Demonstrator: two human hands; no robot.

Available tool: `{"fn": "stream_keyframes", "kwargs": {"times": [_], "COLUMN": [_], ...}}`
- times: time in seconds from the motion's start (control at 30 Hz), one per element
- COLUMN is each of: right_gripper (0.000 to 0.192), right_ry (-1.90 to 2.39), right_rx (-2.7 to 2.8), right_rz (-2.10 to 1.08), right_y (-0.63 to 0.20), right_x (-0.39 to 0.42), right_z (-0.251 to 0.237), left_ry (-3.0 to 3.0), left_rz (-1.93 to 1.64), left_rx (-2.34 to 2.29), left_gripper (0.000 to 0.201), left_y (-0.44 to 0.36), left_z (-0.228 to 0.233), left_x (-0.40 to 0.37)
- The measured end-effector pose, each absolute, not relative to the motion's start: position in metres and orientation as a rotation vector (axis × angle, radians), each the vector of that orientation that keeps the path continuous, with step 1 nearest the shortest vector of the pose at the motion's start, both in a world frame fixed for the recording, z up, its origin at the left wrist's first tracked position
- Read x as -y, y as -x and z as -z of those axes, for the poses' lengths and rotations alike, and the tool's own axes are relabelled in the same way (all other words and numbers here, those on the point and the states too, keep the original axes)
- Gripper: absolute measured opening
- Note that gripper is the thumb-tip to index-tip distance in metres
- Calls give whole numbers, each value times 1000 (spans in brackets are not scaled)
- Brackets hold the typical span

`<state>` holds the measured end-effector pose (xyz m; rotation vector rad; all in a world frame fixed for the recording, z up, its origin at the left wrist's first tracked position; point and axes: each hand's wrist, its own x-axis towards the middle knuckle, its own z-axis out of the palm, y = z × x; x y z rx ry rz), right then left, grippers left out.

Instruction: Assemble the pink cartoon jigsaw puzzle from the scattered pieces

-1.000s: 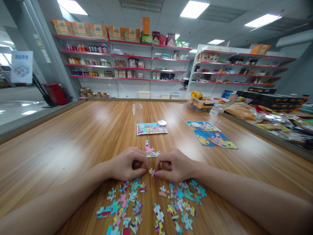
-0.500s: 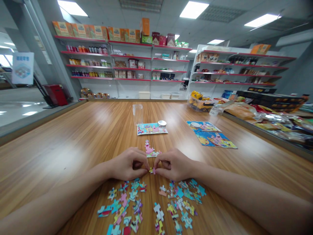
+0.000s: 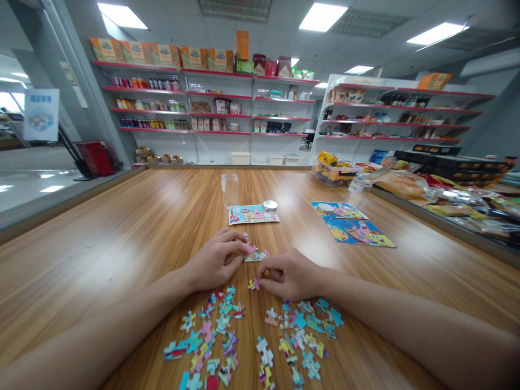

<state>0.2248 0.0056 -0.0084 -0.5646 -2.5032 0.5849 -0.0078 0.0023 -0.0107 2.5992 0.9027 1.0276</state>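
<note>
Right hand pinches small pink-yellow puzzle piece flat on table; left hand fingertips loosely touch pink joined cluster.

forearms cut off at the bottom edge, shelf goods too small to read

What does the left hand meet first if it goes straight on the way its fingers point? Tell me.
Probably the small joined cluster of puzzle pieces: the left hand already has its fingertips at the cluster's pink edge.
</note>
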Motion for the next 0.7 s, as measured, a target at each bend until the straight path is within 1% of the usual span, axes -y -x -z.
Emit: {"fn": "stream_keyframes", "kwargs": {"times": [0.5,0.7], "right_gripper": [9,14], "right_ry": [556,514], "right_rx": [2516,2518], "right_rz": [-537,-501], "right_y": [-225,-225], "right_x": [-8,-5], "right_z": [13,8], "left_ry": [-2629,-2638], "left_rz": [-999,-969], "left_rx": [-868,-810], "left_gripper": [27,26], "left_y": [8,8], "left_z": [12,8], "left_x": [-4,-2]}}
